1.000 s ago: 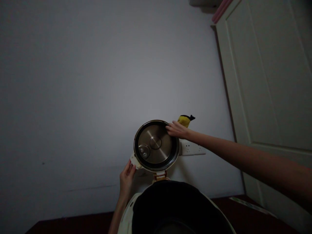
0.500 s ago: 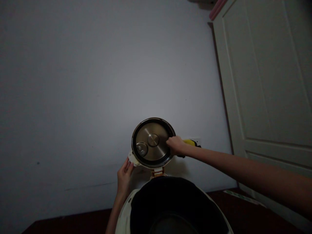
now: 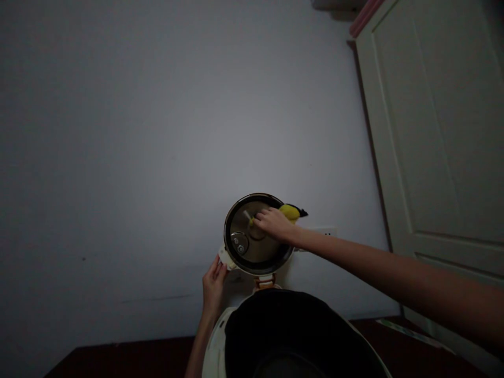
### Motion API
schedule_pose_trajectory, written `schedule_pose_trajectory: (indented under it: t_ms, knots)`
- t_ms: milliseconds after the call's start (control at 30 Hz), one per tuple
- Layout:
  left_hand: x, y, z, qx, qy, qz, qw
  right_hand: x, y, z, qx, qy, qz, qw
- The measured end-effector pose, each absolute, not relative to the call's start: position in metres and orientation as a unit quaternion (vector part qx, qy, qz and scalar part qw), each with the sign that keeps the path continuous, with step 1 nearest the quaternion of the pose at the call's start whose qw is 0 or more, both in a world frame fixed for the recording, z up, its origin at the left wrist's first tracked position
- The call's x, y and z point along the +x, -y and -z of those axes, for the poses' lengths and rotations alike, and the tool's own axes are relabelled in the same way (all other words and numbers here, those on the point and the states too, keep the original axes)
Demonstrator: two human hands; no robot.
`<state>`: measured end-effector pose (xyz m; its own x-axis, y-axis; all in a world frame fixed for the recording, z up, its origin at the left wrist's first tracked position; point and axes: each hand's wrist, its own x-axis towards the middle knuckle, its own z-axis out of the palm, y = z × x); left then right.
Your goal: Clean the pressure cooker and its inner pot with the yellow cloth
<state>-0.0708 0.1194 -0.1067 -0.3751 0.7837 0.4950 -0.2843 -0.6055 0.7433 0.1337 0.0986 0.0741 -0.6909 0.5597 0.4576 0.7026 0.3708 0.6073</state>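
Observation:
An electric cooker's round lid (image 3: 258, 254) stands raised, its shiny metal inner face and small round valve plate turned toward me. My left hand (image 3: 212, 286) grips the white tab (image 3: 227, 259) at the lid's lower left edge. Against the middle of that metal face, my right hand (image 3: 273, 223) presses a yellow and black cloth (image 3: 290, 212), mostly bunched behind the fingers. Below the lid, joined by an orange-brown hinge (image 3: 265, 282), is the white cooker body (image 3: 213, 349) with a dark inner pot (image 3: 291, 325); its bottom is dim.
A pale wall (image 3: 177, 131) rises right behind the lid, with a white socket (image 3: 328, 231) near my right forearm. At the right is a white panelled door (image 3: 441, 157). The cooker rests on a dark reddish surface (image 3: 137, 359); a patterned strip (image 3: 413, 334) lies at its right.
My right hand has shifted with the cloth from the lid's right rim to its centre. My left hand keeps its hold on the tab. The whole view has moved slightly.

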Motion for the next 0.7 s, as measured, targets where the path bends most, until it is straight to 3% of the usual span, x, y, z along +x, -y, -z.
schedule_pose_trajectory:
  t_ms: [200, 433, 700]
  knots:
    - [-0.073, -0.125, 0.111, 0.453, -0.271, -0.776, 0.345, 0.114, -0.115, -0.127, -0.242, 0.777, 0.576, 0.071]
    - [-0.07, -0.123, 0.108, 0.428, -0.287, -0.783, 0.348, 0.156, -0.127, -0.118, -0.364, 0.748, 0.547, 0.087]
    - [-0.068, -0.114, 0.101, 0.429, -0.297, -0.778, 0.349, 0.191, -0.124, -0.062, -0.492, 0.744, 0.449, 0.058]
